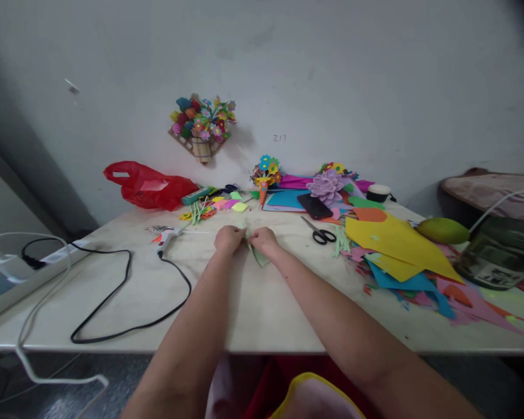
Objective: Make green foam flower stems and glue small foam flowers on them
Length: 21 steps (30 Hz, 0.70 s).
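Observation:
My left hand [229, 238] and my right hand [264, 240] meet at the middle of the pale table [253, 308], both with fingers curled and pinched on a light green foam piece [259, 256] that pokes out between and below them. A white glue gun [166, 238] lies just left of my left hand, its black cord looping toward the table's front. Black-handled scissors [319, 231] lie to the right of my right hand.
Yellow foam sheets [397, 241], with blue and pink sheets and scraps, cover the right side. A black phone [314, 206], purple foam flower [327, 186], red plastic bag [151, 186], green mango [443, 230], dark jar [498, 253] and a power strip [30, 265] stand around. A flower basket [202, 125] hangs on the wall.

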### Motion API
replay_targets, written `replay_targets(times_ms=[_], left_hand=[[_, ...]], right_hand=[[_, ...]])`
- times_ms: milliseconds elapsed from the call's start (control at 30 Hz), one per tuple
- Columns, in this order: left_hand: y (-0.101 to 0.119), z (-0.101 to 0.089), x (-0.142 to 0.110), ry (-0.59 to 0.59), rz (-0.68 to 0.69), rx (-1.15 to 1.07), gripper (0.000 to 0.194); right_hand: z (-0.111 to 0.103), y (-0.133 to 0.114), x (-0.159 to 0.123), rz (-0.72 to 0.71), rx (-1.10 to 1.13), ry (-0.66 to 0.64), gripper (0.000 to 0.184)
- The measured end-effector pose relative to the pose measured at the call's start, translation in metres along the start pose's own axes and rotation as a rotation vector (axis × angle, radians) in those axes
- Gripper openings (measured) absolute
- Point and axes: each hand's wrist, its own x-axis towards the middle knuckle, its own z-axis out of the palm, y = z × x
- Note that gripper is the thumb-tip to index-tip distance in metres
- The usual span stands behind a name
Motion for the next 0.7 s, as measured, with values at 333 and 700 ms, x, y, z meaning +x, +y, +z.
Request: replay_targets(times_ms=[333, 700], left_hand=[[-0.002, 0.005, -0.001, -0.276, 0.088, -0.897, 0.033], [0.012, 0.001, -0.019, -0.639, 0.164, -0.863, 0.033]], right_hand=[[-0.022, 0.019, 0.004, 0.092, 0.451, 0.184, 0.029], [-0.023, 0.021, 0.005, 0.199, 1.064, 0.171, 0.015]])
